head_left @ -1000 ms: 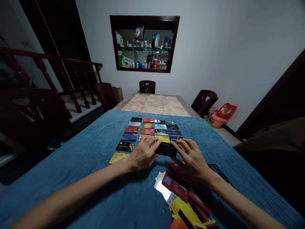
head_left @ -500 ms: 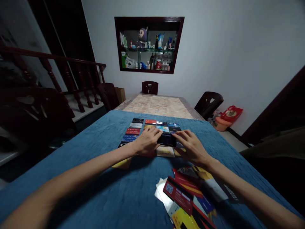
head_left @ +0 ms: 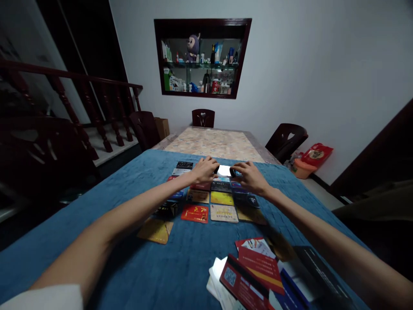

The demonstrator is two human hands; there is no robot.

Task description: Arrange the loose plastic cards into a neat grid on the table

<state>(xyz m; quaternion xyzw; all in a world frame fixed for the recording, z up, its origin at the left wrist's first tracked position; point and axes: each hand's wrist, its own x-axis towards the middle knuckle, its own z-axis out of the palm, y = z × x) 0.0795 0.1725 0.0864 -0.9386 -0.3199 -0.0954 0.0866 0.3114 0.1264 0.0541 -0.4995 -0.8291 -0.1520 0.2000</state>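
Observation:
Both my arms reach far over a blue cloth (head_left: 135, 198) on the table. My left hand (head_left: 204, 168) and my right hand (head_left: 249, 176) each pinch one end of a small glossy card (head_left: 224, 170), held low over the far end of a grid of cards (head_left: 209, 199) laid in rows. The card reflects light, so its print is unreadable. Red (head_left: 195, 213), yellow (head_left: 222, 197) and beige (head_left: 223, 212) cards lie in the nearer rows. A gold card (head_left: 155, 230) sits apart at the left.
A loose pile of cards (head_left: 254, 271) lies near me at the lower right. Beyond the cloth the table top (head_left: 213, 144) is bare patterned stone, with dark chairs (head_left: 286, 140) round it. A stair railing (head_left: 74, 99) stands left; a wall cabinet (head_left: 201, 58) hangs ahead.
Both hands have carried the card away from me, from the near end of the grid to its far end. The rows they covered now show.

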